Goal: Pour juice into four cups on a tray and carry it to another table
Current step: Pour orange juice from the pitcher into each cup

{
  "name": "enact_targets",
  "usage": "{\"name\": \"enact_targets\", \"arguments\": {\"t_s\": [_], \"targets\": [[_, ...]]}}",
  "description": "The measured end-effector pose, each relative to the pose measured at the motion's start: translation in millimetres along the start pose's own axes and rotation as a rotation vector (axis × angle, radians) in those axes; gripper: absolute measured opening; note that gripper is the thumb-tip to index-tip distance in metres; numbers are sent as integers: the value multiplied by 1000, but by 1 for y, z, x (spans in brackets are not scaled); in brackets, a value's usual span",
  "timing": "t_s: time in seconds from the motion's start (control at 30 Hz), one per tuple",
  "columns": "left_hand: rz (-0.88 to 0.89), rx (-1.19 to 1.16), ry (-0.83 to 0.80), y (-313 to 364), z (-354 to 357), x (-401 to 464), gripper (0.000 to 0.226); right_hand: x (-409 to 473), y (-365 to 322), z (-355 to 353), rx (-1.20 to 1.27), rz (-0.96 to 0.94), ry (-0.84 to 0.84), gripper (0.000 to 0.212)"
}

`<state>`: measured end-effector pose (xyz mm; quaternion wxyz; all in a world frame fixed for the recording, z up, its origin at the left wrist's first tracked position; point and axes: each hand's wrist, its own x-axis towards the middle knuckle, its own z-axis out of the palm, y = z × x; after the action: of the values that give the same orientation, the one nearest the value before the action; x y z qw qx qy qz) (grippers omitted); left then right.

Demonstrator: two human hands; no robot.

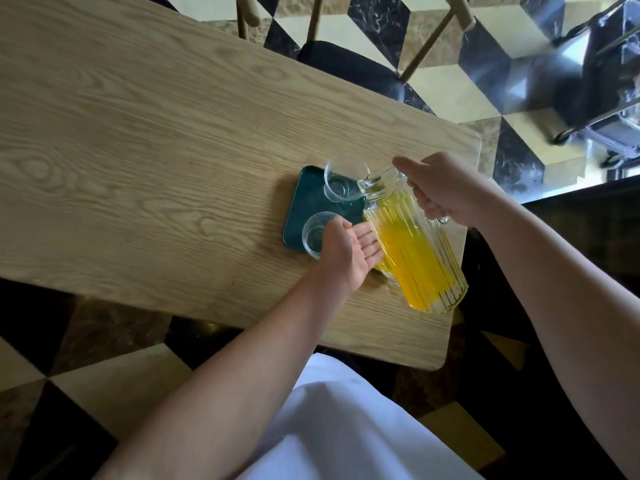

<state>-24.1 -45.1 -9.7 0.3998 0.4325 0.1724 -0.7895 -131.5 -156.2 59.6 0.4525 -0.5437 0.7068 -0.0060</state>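
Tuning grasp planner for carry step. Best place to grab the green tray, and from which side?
Grip the tray by its raised rim on the bare left edge, coming from the left over the table. The two empty cups visible stand toward its right, where the tilted pitcher and both hands crowd access. A second grip on the opposite rim would likely steady it.

We see a matt light wood-grain table point(138, 140). Tray point(304, 206): dark green, smooth, slightly glossy. Far cup point(341, 180) and near cup point(317, 233): clear glass. Pitcher point(412, 244): ribbed clear glass, yellow juice inside. Floor point(436, 81): polished marble-look tiles. White cloth point(346, 427) near us.
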Motion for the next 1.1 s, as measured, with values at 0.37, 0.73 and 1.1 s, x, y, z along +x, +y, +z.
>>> {"name": "enact_targets", "arguments": {"t_s": [0.37, 0.73, 1.1], "targets": [[-6, 8, -34, 8, -7, 8, 63, 19, -9, 7, -74, 51, -22, 45], [-19, -24, -27, 8, -10, 13, 60, 21, -19, 9, -136, 101, -28, 41], [-28, -16, -31, 8, -12, 12, 61, 17, -21, 9, -136, 102, -42, 42]]}}
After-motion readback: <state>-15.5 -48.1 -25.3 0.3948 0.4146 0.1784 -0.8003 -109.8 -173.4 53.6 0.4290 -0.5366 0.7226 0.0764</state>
